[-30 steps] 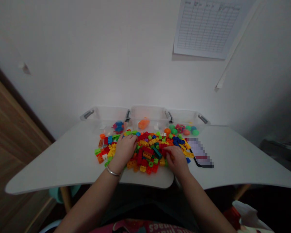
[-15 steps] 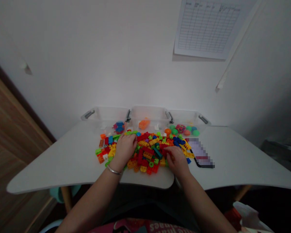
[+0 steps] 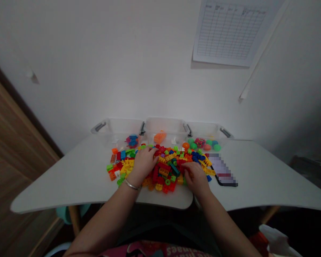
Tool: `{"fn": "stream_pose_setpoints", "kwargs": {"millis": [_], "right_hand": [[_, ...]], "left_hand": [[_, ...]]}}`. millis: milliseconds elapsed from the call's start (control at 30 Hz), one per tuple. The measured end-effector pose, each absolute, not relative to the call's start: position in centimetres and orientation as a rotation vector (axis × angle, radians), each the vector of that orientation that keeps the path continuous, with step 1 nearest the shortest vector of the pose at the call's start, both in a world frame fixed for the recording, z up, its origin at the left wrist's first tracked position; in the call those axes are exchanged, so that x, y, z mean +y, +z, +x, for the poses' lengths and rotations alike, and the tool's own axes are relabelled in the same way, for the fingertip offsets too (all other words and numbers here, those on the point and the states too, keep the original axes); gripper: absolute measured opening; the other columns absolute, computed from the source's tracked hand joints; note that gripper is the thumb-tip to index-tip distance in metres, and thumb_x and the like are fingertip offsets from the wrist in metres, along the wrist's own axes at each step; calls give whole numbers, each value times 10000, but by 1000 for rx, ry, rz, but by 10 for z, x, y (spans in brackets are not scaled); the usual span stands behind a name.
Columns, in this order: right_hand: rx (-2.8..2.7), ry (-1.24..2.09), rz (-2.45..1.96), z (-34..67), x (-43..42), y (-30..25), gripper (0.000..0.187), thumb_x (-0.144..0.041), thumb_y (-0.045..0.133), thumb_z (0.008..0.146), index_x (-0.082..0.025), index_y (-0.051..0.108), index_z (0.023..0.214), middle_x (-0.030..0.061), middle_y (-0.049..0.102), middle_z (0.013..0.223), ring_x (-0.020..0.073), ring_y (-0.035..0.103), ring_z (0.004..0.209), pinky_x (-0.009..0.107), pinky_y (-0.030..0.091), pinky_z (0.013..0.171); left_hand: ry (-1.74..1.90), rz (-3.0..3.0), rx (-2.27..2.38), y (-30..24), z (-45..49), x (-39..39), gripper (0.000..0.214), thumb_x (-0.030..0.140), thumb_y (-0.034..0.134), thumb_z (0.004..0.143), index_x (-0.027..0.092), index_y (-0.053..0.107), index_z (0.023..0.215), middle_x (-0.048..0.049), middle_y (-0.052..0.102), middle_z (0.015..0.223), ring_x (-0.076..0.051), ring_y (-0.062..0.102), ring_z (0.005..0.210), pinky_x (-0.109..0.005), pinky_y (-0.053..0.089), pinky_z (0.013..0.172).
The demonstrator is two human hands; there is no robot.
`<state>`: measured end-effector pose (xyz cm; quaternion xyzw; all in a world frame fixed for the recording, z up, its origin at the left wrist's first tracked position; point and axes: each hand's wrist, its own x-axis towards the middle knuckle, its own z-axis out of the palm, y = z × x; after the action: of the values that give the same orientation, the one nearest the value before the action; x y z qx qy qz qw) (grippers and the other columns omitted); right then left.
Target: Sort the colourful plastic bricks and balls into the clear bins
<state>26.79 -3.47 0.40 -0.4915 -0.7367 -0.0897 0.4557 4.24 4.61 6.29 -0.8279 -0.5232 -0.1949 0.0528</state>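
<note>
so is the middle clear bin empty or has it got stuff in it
Not empty. Through the wall of the middle clear bin an orange piece shows, with a small white piece beside it.

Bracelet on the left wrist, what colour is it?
Silver: the bracelet shows best in the head view.

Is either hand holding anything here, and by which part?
Cannot be told: left hand and right hand both lie palm-down on the brick pile, fingertips hidden among bricks.
</note>
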Motion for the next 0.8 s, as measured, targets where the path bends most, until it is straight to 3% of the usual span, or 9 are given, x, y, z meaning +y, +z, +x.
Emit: {"fn": "stream_pose_setpoints", "kwargs": {"millis": [133, 367, 600, 800], "right_hand": [[-1815, -229, -1221, 268, -35, 4, 219, -125, 468, 859, -209, 622, 991, 65, 684, 913, 218, 618, 873, 383, 508, 799], [-1821, -229, -1217, 269, -35, 3, 216, -124, 470, 862, -209, 617, 995, 63, 684, 918, 216, 615, 881, 383, 507, 803], [-1822, -225, -1225, 269, -36, 4, 213, -133, 467, 865, -196, 625, 994, 73, 684, 924, 220, 617, 883, 378, 509, 803], [-1826, -236, -1214, 268, -35, 5, 205, -127, 466, 867, -188, 623, 983, 68, 678, 902, 212, 613, 862, 364, 505, 793]], "left_hand": [[-533, -2474, -1587, 64, 43, 47, 196, 278, 566, 858, 218, 661, 1018, -87, 680, 987, -251, 619, 953, -387, 451, 881], [-753, -2496, -1584, 71, 36, 47, 131, 253, 580, 846, 209, 645, 950, -71, 677, 986, -244, 618, 950, -367, 471, 854], [-1276, -2413, -1438, 82, 26, 60, 180, 331, 580, 855, 198, 573, 977, -68, 640, 988, -228, 590, 987, -349, 465, 891], [-1579, -2042, -1525, 90, 4, 83, 313, 330, 565, 842, 143, 546, 1092, -90, 604, 985, -205, 586, 825, -366, 489, 816]]}}
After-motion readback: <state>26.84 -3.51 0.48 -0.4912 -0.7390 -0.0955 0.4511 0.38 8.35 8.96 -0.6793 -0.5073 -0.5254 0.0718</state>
